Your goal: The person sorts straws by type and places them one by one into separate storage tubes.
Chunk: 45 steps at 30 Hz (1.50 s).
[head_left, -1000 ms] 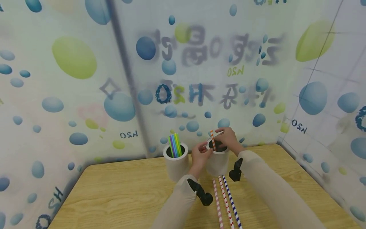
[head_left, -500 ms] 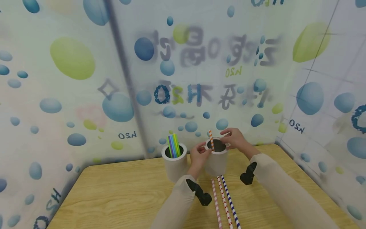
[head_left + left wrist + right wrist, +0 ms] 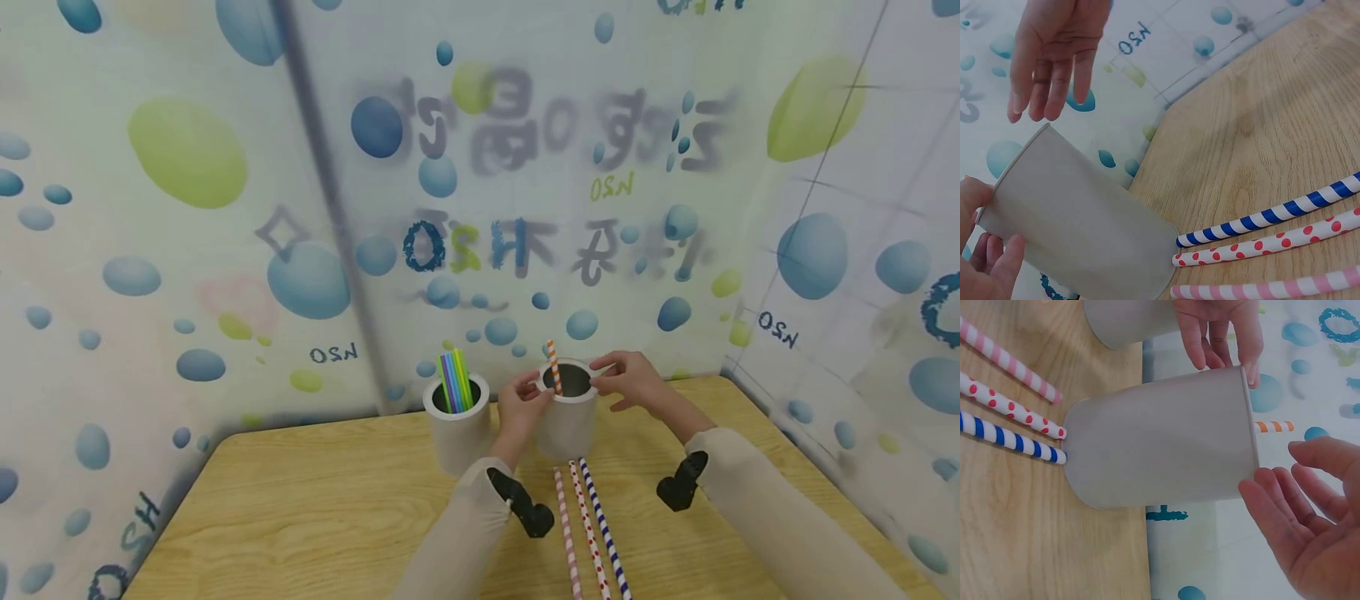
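Note:
A white cylindrical cup [image 3: 567, 429] stands upright on the table, with one orange-striped paper straw [image 3: 554, 367] leaning inside it. My left hand [image 3: 522, 410] holds this cup at its left rim, thumb at the edge and fingers along the side. On the opposite side, my right hand [image 3: 630, 379] is beside the rim with fingers loosely spread and nothing in them; whether a fingertip touches the cup I cannot tell. In front of the cup lie three paper straws: pink-striped [image 3: 566, 529], red-dotted [image 3: 588, 525] and blue-striped [image 3: 604, 525].
To the left, a second white cup [image 3: 457, 442] holds several plain coloured straws [image 3: 455, 381]. Both cups stand toward the back of the wooden table [image 3: 315, 508], near a patterned curtain [image 3: 225, 317].
My right hand has come out of the right cup's mouth, leaving the orange-striped straw inside, and has moved right and down beside the rim. My left hand has stayed at the cup.

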Available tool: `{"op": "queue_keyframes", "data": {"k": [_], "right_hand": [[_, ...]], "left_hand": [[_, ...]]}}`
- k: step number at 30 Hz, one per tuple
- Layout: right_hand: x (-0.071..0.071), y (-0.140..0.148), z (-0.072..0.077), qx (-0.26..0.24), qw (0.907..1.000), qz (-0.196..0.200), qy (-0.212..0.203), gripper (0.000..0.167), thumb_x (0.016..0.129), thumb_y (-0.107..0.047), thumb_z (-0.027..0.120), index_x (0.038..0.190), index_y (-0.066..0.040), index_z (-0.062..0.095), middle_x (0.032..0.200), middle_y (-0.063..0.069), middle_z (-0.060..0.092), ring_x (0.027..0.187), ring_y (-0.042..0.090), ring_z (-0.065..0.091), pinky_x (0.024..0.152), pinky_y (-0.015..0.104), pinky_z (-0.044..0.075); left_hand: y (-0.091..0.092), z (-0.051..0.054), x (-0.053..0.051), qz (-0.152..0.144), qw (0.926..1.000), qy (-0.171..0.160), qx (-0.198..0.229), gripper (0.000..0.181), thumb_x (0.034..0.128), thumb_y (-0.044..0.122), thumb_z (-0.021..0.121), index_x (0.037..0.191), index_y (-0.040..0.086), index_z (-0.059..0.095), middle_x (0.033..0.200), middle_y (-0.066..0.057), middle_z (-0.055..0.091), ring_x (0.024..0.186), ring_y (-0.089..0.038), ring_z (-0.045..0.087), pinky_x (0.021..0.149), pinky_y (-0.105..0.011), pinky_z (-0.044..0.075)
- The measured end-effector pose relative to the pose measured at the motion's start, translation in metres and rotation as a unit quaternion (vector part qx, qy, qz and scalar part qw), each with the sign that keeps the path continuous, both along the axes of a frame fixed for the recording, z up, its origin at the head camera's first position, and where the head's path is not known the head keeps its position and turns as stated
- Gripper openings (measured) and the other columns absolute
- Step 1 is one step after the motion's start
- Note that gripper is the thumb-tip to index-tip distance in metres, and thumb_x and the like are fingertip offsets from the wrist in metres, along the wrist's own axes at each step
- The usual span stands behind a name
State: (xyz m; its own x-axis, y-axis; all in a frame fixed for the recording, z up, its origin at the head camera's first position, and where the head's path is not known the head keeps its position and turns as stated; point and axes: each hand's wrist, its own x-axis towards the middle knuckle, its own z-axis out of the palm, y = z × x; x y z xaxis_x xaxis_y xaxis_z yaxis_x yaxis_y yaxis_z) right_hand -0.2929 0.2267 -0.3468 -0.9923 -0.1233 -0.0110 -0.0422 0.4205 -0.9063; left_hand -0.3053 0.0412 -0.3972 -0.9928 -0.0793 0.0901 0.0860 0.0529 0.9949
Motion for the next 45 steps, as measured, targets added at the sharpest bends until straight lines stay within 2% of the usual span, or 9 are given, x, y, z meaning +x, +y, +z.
{"op": "queue_keyframes", "data": {"k": [7, 15, 20, 26, 35, 40, 45], "right_hand": [[0.013, 0.011, -0.014, -0.009, 0.9998, 0.018, -0.009, 0.039, 0.088, -0.011, 0.06, 0.121, 0.008, 0.05, 0.096, 0.021, 0.058, 0.082, 0.025, 0.06, 0.065, 0.045, 0.053], [0.023, 0.015, -0.041, -0.013, 0.9996, 0.008, -0.025, 0.037, 0.086, -0.012, 0.062, 0.117, 0.008, 0.053, 0.089, 0.016, 0.06, 0.082, 0.03, 0.06, 0.062, 0.043, 0.053], [0.028, 0.013, -0.064, -0.024, 0.9988, 0.004, -0.043, 0.038, 0.085, -0.012, 0.063, 0.115, 0.008, 0.053, 0.092, 0.023, 0.059, 0.081, 0.03, 0.06, 0.061, 0.043, 0.053], [0.038, 0.008, -0.084, -0.033, 0.9968, 0.006, -0.072, 0.036, 0.086, -0.01, 0.061, 0.115, 0.009, 0.051, 0.09, 0.018, 0.06, 0.078, 0.025, 0.06, 0.062, 0.044, 0.053], [0.046, -0.005, -0.11, -0.036, 0.9929, -0.023, -0.111, 0.028, 0.084, -0.005, 0.06, 0.109, 0.006, 0.055, 0.08, 0.01, 0.058, 0.066, 0.021, 0.056, 0.052, 0.037, 0.051], [0.048, -0.012, -0.12, -0.021, 0.9892, -0.061, -0.132, 0.026, 0.083, -0.009, 0.064, 0.106, 0.001, 0.057, 0.084, 0.01, 0.057, 0.07, 0.021, 0.055, 0.053, 0.035, 0.05], [0.048, -0.015, -0.124, -0.011, 0.9888, -0.07, -0.131, 0.03, 0.082, -0.011, 0.067, 0.107, 0.002, 0.057, 0.087, 0.009, 0.059, 0.073, 0.02, 0.055, 0.054, 0.036, 0.05]], "left_hand": [[0.001, 0.001, 0.0, 0.003, 1.0, -0.002, 0.003, 0.037, 0.0765, 0.005, 0.071, 0.112, 0.002, 0.063, 0.094, -0.01, 0.056, 0.086, -0.018, 0.056, 0.075, -0.027, 0.05], [0.001, 0.0, -0.002, 0.005, 1.0, 0.002, 0.002, 0.037, 0.076, 0.004, 0.071, 0.112, 0.001, 0.062, 0.093, -0.009, 0.056, 0.086, -0.018, 0.057, 0.075, -0.027, 0.05], [0.0, 0.001, -0.001, 0.0, 1.0, -0.003, 0.009, 0.037, 0.0763, 0.004, 0.071, 0.112, 0.001, 0.062, 0.095, -0.01, 0.056, 0.088, -0.02, 0.057, 0.076, -0.028, 0.05], [0.0, 0.001, 0.0, -0.003, 0.9999, -0.004, 0.011, 0.037, 0.0765, 0.004, 0.07, 0.112, 0.001, 0.062, 0.095, -0.01, 0.056, 0.087, -0.019, 0.056, 0.076, -0.028, 0.05], [0.001, -0.001, -0.002, -0.002, 1.0, -0.005, 0.002, 0.036, 0.0768, 0.005, 0.071, 0.111, 0.002, 0.063, 0.096, -0.01, 0.056, 0.089, -0.02, 0.057, 0.076, -0.029, 0.05], [0.0, -0.001, -0.001, -0.003, 1.0, -0.005, -0.001, 0.036, 0.0771, 0.006, 0.07, 0.112, 0.002, 0.062, 0.097, -0.011, 0.056, 0.091, -0.021, 0.057, 0.078, -0.03, 0.05], [0.0, -0.002, -0.001, -0.004, 1.0, -0.008, -0.001, 0.036, 0.0774, 0.006, 0.07, 0.112, 0.003, 0.062, 0.098, -0.01, 0.056, 0.092, -0.022, 0.057, 0.078, -0.031, 0.05]]}}
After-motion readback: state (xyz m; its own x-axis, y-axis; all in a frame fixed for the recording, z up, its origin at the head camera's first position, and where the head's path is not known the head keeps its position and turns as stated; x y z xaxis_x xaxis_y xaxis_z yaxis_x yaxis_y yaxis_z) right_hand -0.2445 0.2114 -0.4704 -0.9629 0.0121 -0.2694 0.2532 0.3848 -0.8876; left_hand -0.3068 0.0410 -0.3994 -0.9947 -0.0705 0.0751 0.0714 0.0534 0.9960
